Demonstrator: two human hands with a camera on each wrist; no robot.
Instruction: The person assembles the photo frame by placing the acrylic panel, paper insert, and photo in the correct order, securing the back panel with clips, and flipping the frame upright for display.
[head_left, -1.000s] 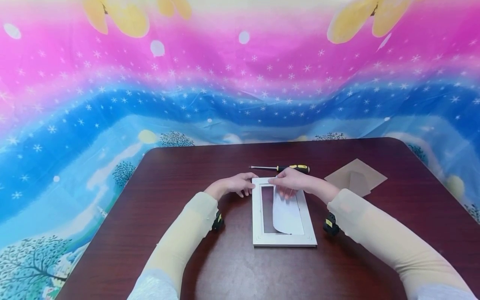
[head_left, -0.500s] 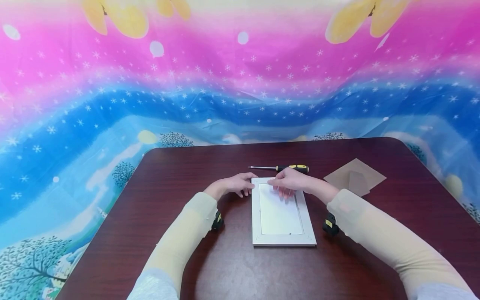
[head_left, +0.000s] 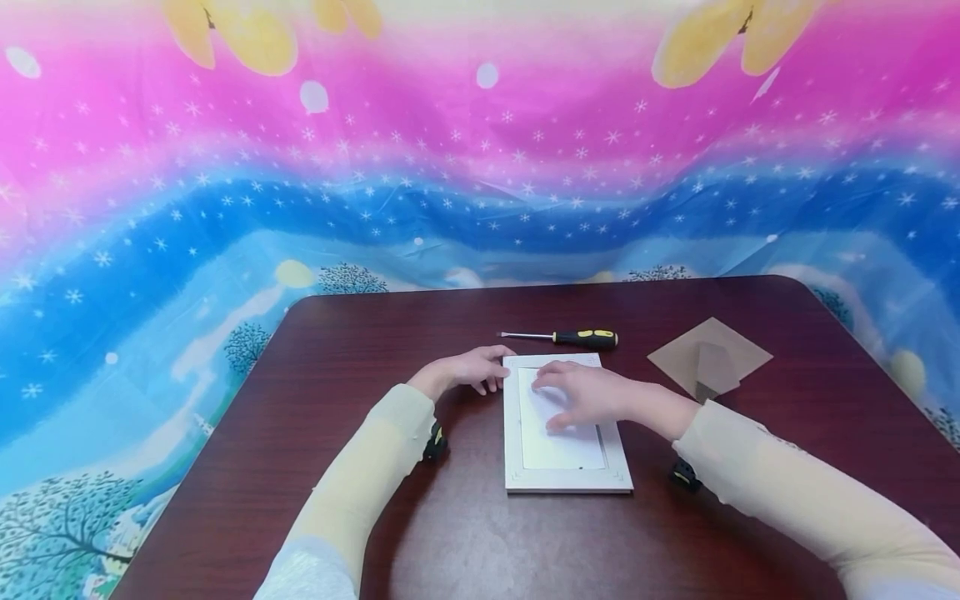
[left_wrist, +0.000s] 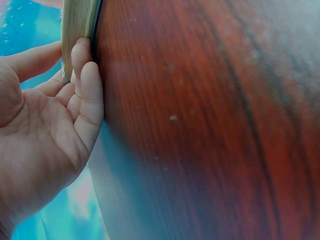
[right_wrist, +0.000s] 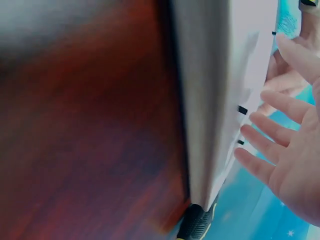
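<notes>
Frame, white (head_left: pixel 555 480), lies flat on the table (head_left: pixel 450 533) in front of the person, its long sides running away from them. Inside its border lies a white sheet (head_left: pixel 564 446), which looks level; a thin dark line shows along its right edge. In the right wrist view, small dark tabs (right_wrist: pixel 242 110) stand along the inner border, probably for keeping a back panel in place.

At the far left corner, the left hand (head_left: pixel 474 367) holds the frame lightly: the left wrist view shows its thumb on one side of the wooden edge and bent fingers on the other. Over the sheet, the right hand (head_left: pixel 587 393) has its fingers spread and nearly straight, with nothing in its grasp; whether the fingertips press on the sheet or hover just above it, I cannot tell.

Beyond the frame's far end lies a screwdriver (head_left: pixel 573 337), and to the right, apart from the frame, a brown board (head_left: pixel 735 354) with a smaller flap (head_left: pixel 716 369) on its face. A patterned cloth (head_left: pixel 480 200) hangs behind the table.

My reading is that the sheet is being seated in the frame. Next, the right hand would need to check that the edges sit flat, then fetch the board and lower it squarely over the sheet, while the left hand steadies the corner.
</notes>
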